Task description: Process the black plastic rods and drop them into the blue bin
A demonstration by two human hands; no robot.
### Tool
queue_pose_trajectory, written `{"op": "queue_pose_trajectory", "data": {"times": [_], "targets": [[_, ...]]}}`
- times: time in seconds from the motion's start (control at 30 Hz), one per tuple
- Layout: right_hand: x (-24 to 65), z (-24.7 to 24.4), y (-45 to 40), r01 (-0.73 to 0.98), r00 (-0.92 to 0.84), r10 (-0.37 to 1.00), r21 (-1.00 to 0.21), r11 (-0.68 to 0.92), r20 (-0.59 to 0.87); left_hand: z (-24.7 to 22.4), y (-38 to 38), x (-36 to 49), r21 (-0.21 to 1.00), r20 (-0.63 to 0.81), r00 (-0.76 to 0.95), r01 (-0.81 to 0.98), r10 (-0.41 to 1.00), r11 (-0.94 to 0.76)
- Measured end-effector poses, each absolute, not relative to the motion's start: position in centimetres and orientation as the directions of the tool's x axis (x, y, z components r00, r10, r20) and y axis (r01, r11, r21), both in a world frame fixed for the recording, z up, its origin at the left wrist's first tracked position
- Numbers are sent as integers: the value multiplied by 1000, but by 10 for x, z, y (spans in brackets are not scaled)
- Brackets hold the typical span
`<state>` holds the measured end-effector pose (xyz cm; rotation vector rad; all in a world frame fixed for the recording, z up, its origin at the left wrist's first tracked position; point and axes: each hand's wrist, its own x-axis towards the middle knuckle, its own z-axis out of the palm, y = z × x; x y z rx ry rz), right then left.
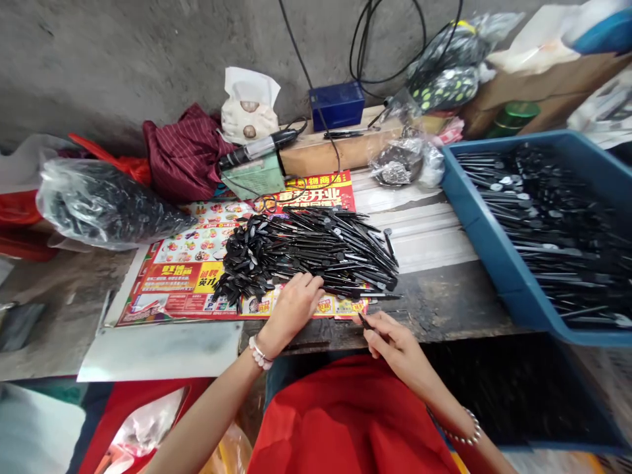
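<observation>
Head view: it looks down on a worn wooden surface (447, 303), with both hands at the front edge.
Left hand (295, 309): the grip is half curled and lies on the near edge of the pile; I cannot tell if it has hold of any piece.
Right hand (395, 349): the grip is almost closed; thumb and finger pinch one small black piece (366, 320).
Pile of black plastic sticks (306, 253): it lies on a printed paper flyer (316, 191), just in front of the left hand, perhaps so for easy reach.
Blue plastic tray (474, 217): it stands at the right on the surface and holds many similar sticks (538, 224), lying mostly one direction, maybe kept apart from the loose pile.
Clear bag of black parts (99, 201): it lies at the left, beyond the flyer.
</observation>
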<state>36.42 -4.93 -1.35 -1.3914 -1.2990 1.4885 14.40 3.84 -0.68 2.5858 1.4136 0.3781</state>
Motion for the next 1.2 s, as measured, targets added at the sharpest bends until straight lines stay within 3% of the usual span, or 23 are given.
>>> {"op": "queue_pose_trajectory", "data": {"times": [0.17, 0.27, 0.33, 0.47, 0.6, 0.83, 1.03, 1.2], "targets": [[363, -7, -47, 47, -126, 932, -940, -338, -341, 1, 39, 136, 643, 199, 370, 649, 907, -406], [358, -3, -47, -52, -151, 901, -907, -417, -406, 10, 32, 139, 891, 62, 279, 418, 958, -180], [354, -1, -47, -133, -179, 880, -875, -465, -440, 14, 24, 145, 970, -49, 308, 240, 950, -28], [345, -1, -49, -302, -220, 842, -786, -539, -492, 17, 4, 160, 984, -153, 377, -25, 914, 175], [340, -5, -50, -394, -240, 817, -716, -576, -525, 15, -10, 171, 960, -203, 358, -110, 911, 257], [337, -2, -50, -469, -194, 781, -643, -605, -593, 7, -20, 175, 989, -137, 341, -12, 930, 150], [338, -1, -50, -363, -119, 835, -759, -540, -538, 12, -18, 173, 978, 5, 332, 197, 943, -75], [338, 3, -50, -178, -88, 881, -863, -473, -465, 13, -17, 173, 971, -171, 365, 219, 915, 94]]}}
